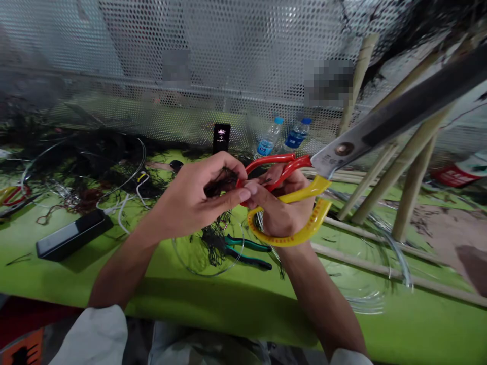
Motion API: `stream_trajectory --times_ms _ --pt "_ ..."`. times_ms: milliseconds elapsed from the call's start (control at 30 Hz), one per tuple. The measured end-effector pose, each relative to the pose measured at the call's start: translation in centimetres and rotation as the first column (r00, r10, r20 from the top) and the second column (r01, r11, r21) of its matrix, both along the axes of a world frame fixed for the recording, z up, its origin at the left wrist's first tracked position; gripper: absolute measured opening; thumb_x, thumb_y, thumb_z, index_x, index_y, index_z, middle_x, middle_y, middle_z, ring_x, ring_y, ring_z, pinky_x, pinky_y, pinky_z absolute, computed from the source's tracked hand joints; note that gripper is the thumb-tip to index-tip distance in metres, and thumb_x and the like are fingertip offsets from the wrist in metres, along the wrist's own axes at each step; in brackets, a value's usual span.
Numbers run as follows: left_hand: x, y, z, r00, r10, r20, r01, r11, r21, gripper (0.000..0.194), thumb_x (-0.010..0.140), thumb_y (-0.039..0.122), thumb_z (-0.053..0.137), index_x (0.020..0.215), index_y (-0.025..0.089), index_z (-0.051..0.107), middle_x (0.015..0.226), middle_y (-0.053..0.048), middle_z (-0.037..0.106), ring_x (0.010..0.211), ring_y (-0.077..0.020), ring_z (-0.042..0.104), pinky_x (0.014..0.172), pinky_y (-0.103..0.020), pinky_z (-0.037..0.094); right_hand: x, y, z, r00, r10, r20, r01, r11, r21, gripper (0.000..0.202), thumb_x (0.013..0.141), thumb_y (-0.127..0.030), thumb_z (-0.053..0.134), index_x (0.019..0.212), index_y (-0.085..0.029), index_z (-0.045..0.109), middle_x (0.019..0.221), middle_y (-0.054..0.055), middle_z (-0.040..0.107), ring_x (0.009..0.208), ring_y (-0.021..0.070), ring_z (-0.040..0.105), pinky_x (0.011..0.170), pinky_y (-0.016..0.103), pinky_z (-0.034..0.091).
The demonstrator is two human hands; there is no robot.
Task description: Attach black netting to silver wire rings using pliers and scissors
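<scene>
Head view: at eight o'clock from the hands, an oblong black box (74, 235) rests on the lime-green counter (23, 276). The left hand (190, 203) is pinching, thumb to forefinger, with black threads (222, 182) caught in its curl; exactly what the tips grip is too small to tell. At six o'clock lie green-handled pliers (247, 243). The right hand (287, 213) meets those fingertips while curled round red-and-yellow-handled scissors (344, 148), blades toward two o'clock. Looks to me like fine fingertip work on the threads; the next move calls for a steady pinch, blades held clear.
</scene>
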State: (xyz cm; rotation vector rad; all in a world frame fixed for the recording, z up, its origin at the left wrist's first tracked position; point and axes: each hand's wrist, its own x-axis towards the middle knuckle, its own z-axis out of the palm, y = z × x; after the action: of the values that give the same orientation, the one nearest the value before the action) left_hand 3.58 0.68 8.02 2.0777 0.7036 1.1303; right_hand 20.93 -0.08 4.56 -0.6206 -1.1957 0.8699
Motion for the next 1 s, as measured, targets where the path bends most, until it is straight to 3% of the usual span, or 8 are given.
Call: stream_trajectory --times_ms 267,433,533,767,833,933,1000 --pt "-0.4 0.1 0.6 0.990 0.088 -0.114 -0.060 0.973 0.224 0.020 0.092 0.024 0.074 0.082 0.021 0.058 0.067 0.006 0.056 0.055 -0.0077 0.046 0.049 -0.022 0.035 0.2 -0.5 0.2 1.000 -0.022 0.004 0.022 0.999 0.045 0.037 0.079 -0.027 0.090 0.082 -0.028 0.054 0.067 -0.007 0.066 0.049 0.0135 0.058 0.049 0.033 0.049" --pt "-0.3 0.3 0.0 0.993 0.065 -0.100 -0.040 0.973 0.228 0.010 0.095 0.029 0.071 0.098 0.021 0.067 0.073 0.002 0.067 0.056 -0.0102 0.052 0.049 -0.023 0.039 0.7 -0.7 0.4 1.000 -0.028 0.004 0.028 1.000 0.000 0.037 0.080 -0.030 0.090 0.082 -0.029 0.053 0.070 -0.006 0.068 0.049 0.0154 0.058 0.048 0.036 0.046" --pt "-0.2 0.3 -0.2 0.985 0.102 -0.139 -0.064 0.964 0.258 0.013 0.098 0.031 0.067 0.094 0.020 0.073 0.075 0.001 0.071 0.056 -0.0102 0.054 0.050 -0.023 0.039 0.7 -0.7 0.4 0.997 -0.068 0.036 0.068 0.998 0.005 0.037 0.080 -0.031 0.090 0.082 -0.029 0.052 0.068 -0.006 0.067 0.049 0.0148 0.057 0.049 0.036 0.047" --pt "-0.2 0.5 0.0 0.985 0.171 -0.014 -0.157 0.933 0.325 0.014 0.097 0.030 0.071 0.089 0.020 0.077 0.074 0.002 0.075 0.058 -0.0097 0.059 0.052 -0.023 0.041 0.9 -0.5 0.8 0.997 -0.075 -0.025 0.076 0.996 0.049 0.037 0.083 -0.030 0.087 0.080 -0.029 0.050 0.070 -0.006 0.060 0.049 0.0121 0.049 0.052 0.035 0.045" --pt "-0.5 0.4 0.1 0.976 0.211 0.059 -0.219 0.921 0.322 0.014 0.096 0.029 0.072 0.087 0.021 0.078 0.070 0.003 0.073 0.055 -0.0090 0.057 0.050 -0.023 0.039 1.8 0.1 0.8 1.000 -0.021 0.018 0.020 0.997 0.076 0.037 0.085 -0.046 0.082 0.081 -0.028 0.050 0.075 -0.004 0.054 0.052 0.0119 0.048 0.055 0.036 0.044" --pt "-1.0 0.2 0.1 0.945 0.266 0.189 -0.312 0.906 0.287 0.016 0.095 0.034 0.075 0.085 0.023 0.080 0.068 0.002 0.072 0.055 -0.0105 0.056 0.048 -0.025 0.037 3.6 1.7 0.2 0.949 0.025 0.315 -0.067 0.990 0.121 0.053 0.087 -0.082 0.054 0.090 -0.029 0.051 0.083 0.000 0.049 0.062 0.0172 0.050 0.060 0.039 0.042" --pt "-1.4 0.1 0.2 0.928 0.281 0.246 -0.341 0.906 0.251 0.015 0.094 0.035 0.076 0.086 0.024 0.082 0.071 0.002 0.073 0.057 -0.0122 0.058 0.050 -0.027 0.040 4.5 2.8 -0.5 0.886 0.017 0.463 -0.087 0.988 0.129 0.061 0.085 -0.089 0.045 0.094 -0.029 0.052 0.083 0.001 0.050 0.067 0.0199 0.049 0.061 0.039 0.041"
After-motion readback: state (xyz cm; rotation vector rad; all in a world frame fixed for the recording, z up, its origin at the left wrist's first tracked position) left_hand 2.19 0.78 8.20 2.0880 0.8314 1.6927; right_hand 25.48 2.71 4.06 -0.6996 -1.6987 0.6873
